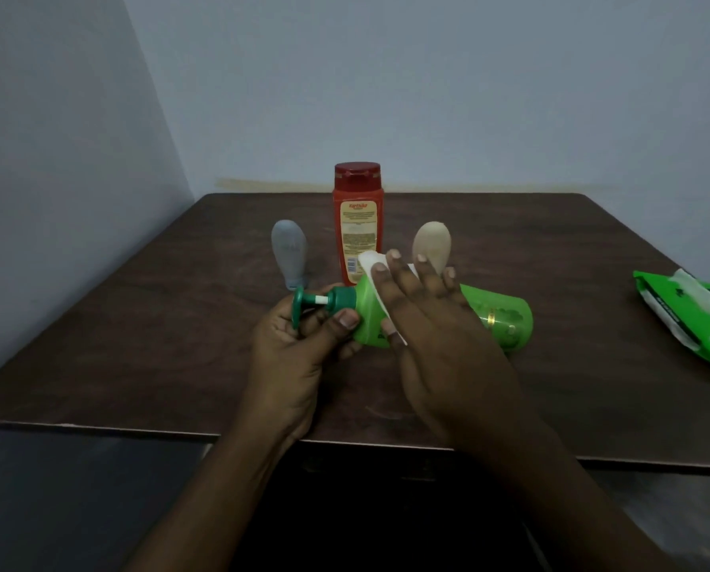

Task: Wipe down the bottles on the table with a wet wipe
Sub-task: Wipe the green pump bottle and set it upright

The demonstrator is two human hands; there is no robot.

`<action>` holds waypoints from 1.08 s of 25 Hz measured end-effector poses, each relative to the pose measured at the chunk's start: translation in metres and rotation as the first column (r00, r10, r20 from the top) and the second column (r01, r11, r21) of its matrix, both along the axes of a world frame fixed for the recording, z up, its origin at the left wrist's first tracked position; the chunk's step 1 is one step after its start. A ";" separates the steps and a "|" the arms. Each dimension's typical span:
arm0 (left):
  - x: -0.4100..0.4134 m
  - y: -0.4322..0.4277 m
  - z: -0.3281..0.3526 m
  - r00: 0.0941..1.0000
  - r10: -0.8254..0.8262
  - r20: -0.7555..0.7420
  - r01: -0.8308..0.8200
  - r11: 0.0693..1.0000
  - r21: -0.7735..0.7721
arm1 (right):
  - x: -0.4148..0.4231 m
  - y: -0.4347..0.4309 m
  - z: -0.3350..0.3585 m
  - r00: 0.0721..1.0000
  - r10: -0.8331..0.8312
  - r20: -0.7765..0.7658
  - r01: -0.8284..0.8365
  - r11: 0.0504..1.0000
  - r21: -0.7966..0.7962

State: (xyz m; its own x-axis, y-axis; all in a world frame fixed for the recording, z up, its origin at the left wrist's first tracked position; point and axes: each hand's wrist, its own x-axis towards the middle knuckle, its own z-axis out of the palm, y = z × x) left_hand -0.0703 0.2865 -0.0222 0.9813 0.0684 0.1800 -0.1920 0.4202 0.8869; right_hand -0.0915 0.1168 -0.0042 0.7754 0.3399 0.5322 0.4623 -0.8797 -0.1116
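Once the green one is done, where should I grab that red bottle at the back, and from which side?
Probably take the red bottle around its flat middle, below the cap, coming from above and in front. It stands upright behind the green pump bottle, between the grey tube and beige tube, so a sideways reach would likely knock those.

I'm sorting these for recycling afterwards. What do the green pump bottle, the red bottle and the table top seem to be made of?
Green pump bottle: glossy plastic by the look, with a soft sheen on its smooth moulded body.
Red bottle: probably opaque plastic, with a moulded flip cap and a printed label.
Table: dark wood or wood-look laminate; grain streaks show, but the dim light leaves it open.
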 end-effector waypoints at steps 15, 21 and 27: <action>0.000 0.005 0.000 0.994 -0.076 0.075 0.066 0.989 0.131 | -0.019 -0.008 0.000 0.996 -0.084 0.005 0.084 0.995 0.053; 0.001 0.002 0.000 0.991 -0.052 0.123 0.035 0.990 0.138 | -0.018 -0.028 -0.008 0.989 -0.151 0.004 0.150 0.986 0.075; 0.003 -0.001 0.000 0.992 -0.052 0.116 0.037 0.991 0.127 | -0.006 -0.053 -0.024 0.935 -0.354 0.005 0.347 0.919 0.188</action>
